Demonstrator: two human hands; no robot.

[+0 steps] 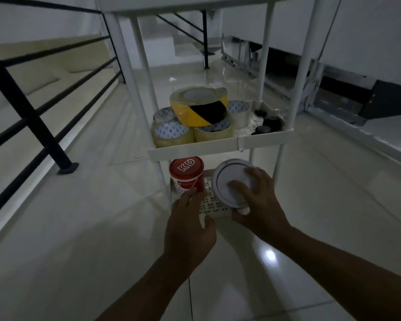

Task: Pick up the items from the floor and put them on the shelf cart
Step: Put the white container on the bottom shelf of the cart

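Landmark: shelf cart (195,148), bottom tier.

White tub (235,181) at R side of bottom tier, lid tilted toward cam, axis leaning; seated flat or not: cannot tell. Red-lid tub (187,176) upright at L side of tier, just beside white tub, small gap betw.

R hand (257,200) on white tub: fingers spread over lid, thumb curled under near rim; clamped on it, carrying wt. R hand obviously nearer, already on it.

L hand (190,225) at front edge of tier: fingertips touch red-lid tub base, thumb hooked on tier lip. Fingers relaxed, not wrapped round anything.

Mid tier: hazard tape roll (199,107) atop clear tape rolls (171,133).

Judgement: placing step; tub needs pushing back + levelling before release.
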